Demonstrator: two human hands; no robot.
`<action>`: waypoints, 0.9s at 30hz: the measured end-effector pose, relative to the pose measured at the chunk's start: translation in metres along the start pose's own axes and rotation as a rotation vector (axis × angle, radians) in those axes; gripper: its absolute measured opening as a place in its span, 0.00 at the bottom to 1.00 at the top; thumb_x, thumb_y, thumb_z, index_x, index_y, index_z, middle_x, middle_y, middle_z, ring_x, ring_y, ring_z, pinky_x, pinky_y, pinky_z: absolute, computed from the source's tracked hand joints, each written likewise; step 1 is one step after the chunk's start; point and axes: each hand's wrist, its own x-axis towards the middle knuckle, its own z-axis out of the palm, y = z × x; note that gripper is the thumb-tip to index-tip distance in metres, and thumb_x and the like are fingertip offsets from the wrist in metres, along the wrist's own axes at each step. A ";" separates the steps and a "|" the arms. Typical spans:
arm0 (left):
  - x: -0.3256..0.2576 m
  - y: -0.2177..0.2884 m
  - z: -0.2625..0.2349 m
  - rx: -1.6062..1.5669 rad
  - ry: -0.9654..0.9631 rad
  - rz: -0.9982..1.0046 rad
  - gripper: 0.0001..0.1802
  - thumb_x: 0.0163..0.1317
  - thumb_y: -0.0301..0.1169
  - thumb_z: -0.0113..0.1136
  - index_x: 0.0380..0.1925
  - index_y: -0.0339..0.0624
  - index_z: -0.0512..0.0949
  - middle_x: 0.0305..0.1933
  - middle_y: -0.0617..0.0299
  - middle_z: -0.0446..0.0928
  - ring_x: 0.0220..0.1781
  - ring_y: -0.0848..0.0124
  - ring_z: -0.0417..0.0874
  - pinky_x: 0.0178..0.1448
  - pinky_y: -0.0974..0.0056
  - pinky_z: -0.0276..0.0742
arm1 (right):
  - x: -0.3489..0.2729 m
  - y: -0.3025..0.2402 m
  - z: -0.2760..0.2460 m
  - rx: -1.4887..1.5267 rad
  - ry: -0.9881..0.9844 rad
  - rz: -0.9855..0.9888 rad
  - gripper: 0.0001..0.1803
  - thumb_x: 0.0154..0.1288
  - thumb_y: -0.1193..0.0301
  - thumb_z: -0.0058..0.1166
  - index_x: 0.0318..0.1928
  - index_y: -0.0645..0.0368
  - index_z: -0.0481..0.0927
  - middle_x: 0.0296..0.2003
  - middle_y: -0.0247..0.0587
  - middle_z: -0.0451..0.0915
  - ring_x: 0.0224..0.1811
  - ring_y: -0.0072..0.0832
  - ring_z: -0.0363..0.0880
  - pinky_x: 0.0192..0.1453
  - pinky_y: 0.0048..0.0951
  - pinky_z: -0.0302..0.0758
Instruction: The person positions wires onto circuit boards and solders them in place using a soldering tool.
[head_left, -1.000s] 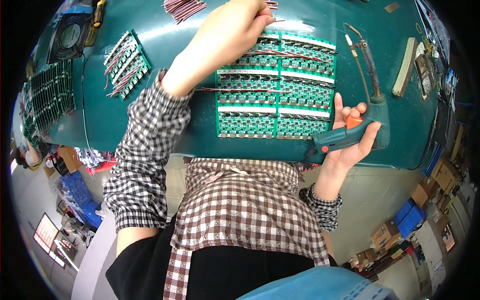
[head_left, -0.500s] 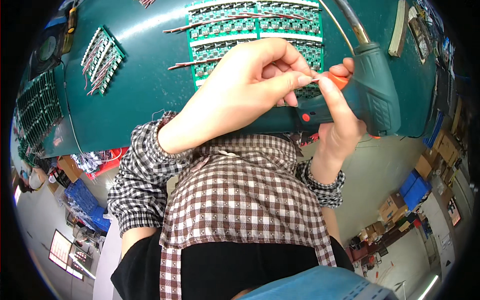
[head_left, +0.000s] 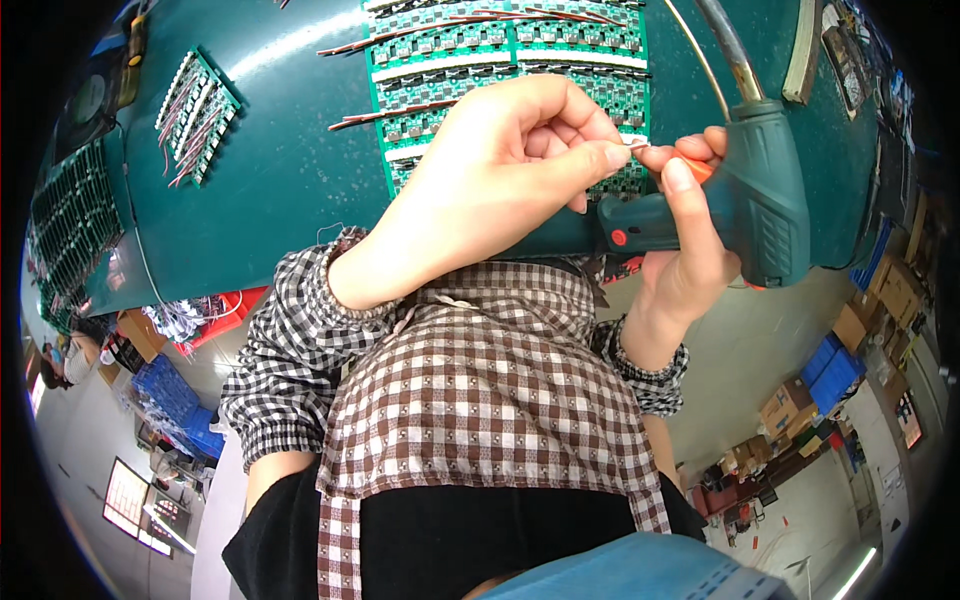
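Observation:
My right hand grips a teal pistol-shaped soldering gun by its handle, the index finger lying on its orange trigger. My left hand meets it from the left. Its thumb and forefinger pinch the end of a thin silvery wire right at the orange part. Both hands hover over the near edge of a green panel of small circuit boards with red leads, which lies on the dark green table. My left hand hides the panel's near rows.
A small bundle of boards with red wires lies at the left of the table, and a stack of green boards at its far left edge. The gun's hose runs off to the top. Blue crates and cardboard boxes stand on the floor.
My left hand came back from the panel to the gun and pinched the wire at it. My right hand raised the gun from the table's edge; both now sit closer and larger.

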 end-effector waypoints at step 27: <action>0.000 -0.002 0.003 -0.111 0.042 -0.028 0.06 0.57 0.30 0.56 0.30 0.38 0.75 0.24 0.72 0.71 0.22 0.85 0.66 0.26 0.79 0.61 | -0.012 -0.003 0.000 0.000 0.074 0.019 0.15 0.58 0.77 0.50 0.46 0.68 0.70 0.37 0.46 0.74 0.34 0.31 0.77 0.38 0.32 0.77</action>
